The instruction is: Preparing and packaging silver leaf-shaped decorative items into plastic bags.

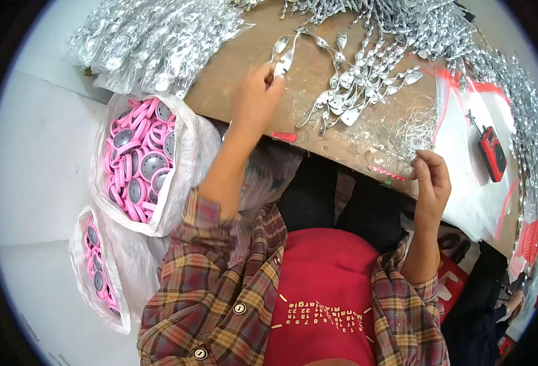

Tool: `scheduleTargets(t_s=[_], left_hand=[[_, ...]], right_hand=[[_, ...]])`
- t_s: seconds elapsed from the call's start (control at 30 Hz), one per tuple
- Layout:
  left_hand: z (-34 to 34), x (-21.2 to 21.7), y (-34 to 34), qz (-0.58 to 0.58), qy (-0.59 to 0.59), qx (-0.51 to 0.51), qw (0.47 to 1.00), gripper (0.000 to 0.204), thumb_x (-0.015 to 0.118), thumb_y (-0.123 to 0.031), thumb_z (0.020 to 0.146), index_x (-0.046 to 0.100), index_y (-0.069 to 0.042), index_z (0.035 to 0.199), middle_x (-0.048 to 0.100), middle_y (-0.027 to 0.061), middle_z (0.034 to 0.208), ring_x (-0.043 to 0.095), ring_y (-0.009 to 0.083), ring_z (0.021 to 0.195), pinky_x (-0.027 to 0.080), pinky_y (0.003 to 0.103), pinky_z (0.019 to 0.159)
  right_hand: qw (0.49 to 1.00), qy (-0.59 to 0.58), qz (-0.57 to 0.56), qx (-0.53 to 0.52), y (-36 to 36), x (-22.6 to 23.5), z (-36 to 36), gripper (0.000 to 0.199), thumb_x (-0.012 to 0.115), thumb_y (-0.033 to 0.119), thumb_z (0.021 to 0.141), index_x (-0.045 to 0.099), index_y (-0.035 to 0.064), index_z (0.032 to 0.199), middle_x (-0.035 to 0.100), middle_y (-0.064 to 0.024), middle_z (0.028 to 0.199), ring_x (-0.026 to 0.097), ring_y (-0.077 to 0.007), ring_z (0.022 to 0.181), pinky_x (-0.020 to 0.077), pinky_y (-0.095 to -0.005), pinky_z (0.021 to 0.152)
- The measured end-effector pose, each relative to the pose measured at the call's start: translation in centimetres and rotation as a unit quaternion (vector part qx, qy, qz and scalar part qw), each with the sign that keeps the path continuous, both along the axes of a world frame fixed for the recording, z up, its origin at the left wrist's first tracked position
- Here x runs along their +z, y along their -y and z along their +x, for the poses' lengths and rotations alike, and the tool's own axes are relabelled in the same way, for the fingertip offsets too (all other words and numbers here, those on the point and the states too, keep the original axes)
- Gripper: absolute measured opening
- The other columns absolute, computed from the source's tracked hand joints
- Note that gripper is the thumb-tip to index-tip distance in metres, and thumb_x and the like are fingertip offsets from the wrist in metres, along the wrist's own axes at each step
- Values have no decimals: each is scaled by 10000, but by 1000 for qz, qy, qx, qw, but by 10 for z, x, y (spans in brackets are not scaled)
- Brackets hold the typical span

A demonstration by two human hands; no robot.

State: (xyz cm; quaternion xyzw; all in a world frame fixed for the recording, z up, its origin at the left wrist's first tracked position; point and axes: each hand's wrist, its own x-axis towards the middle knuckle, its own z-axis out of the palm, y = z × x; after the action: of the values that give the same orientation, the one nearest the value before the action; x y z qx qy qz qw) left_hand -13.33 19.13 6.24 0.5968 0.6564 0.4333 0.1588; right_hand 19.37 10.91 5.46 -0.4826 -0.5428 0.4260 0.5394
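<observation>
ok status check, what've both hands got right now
Left hand pinching a silver metal piece over the workbench. Right hand pinching thin wire at the bench edge. Nothing in the way.

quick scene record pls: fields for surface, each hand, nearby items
surface: worn brown wooden table
left hand: left hand raised over the table, pinching a small silver leaf-shaped metal piece
right hand: right hand at the table edge, fingers curled by a tangle of thin silver wire; contact unclear
on table: pile of silver twisted metal pieces, small red device
left side: white sack of pink-and-grey round discs
</observation>
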Motion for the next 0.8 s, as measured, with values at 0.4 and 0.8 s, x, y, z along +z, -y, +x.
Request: scheduleTargets(t_s=[0.4, 0.8], left_hand=[[-20, -22, -71, -38, -334, 99, 936, 352, 635, -233, 800, 634, -119, 1133, 616, 152, 1066, 600, 332, 968, 475, 437, 803], [12, -14, 15, 95, -300, -33, 949, 271, 665, -123, 738, 667, -126, 1009, 581, 69, 1093, 502, 288, 1071, 386, 441, 885]], right_hand=[[966, 229, 117, 32, -75, 18, -33, 131, 611, 89, 871, 654, 37, 983, 632, -51, 895, 569, -141, 790, 441, -266, 711], [700, 701, 138, 16, -229, 0, -124, 136, 682, 280, 738, 714, 176, 819, 670, -54, 868, 601, -246, 952, 397, -450, 820]])
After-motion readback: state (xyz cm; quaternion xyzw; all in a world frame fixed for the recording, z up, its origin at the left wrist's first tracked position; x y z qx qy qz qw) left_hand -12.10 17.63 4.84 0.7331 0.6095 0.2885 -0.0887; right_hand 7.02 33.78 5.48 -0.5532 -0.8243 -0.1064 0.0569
